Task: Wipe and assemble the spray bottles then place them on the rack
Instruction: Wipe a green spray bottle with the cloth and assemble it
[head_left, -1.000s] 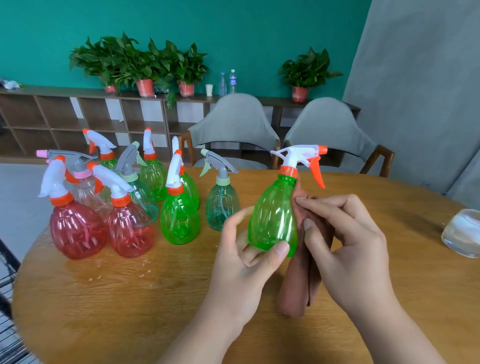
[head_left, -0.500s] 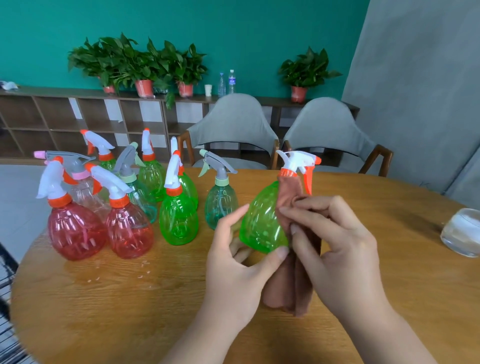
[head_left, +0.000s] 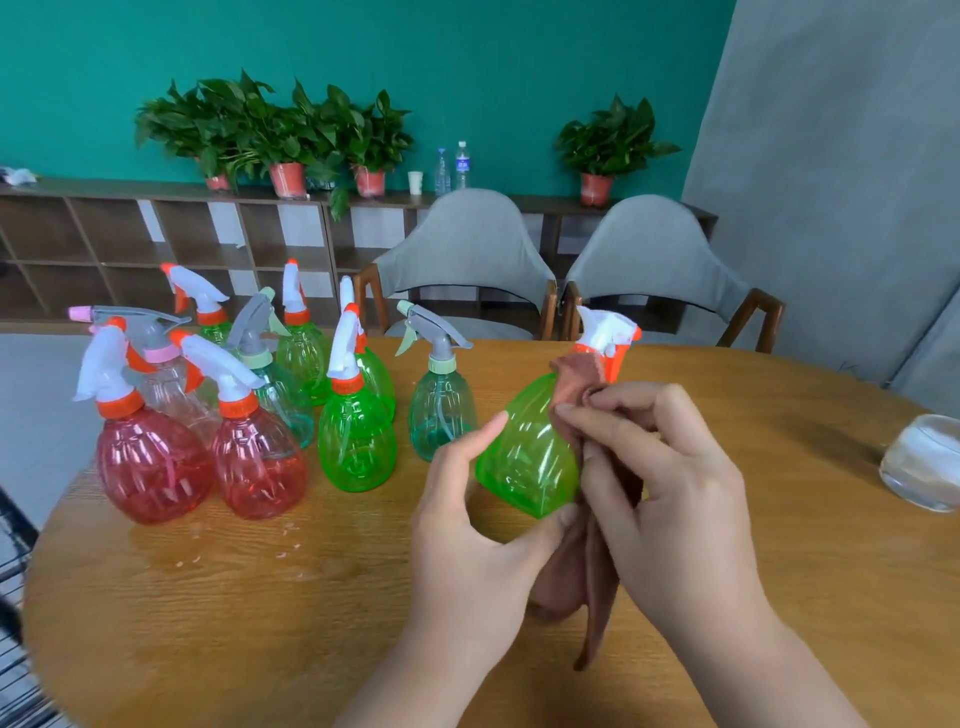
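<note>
Between the fingers (head_left: 608, 413) of two hands, above a wooden desk (head_left: 234, 623), a green spray bottle (head_left: 524, 457) is held tilted with a brown cloth (head_left: 597, 587) against it.

The left hand (head_left: 467, 530) grips the bottle's base, its thumb beneath and forefinger up the side. The right hand (head_left: 675, 493) has its fingers bunched close, pinching the cloth against the bottle's shoulder, with the cloth's tail hanging below both hands. Just beyond the right fingertips is the bottle's white and orange trigger head (head_left: 605, 332), pointing away. Left of the left fingers, apart from them, other spray bottles (head_left: 356, 441) stand clustered: red, green, teal and clear. Far right of the right fingers rests a glass bowl (head_left: 922, 462). Farther off stand two grey chairs (head_left: 467, 249).
</note>
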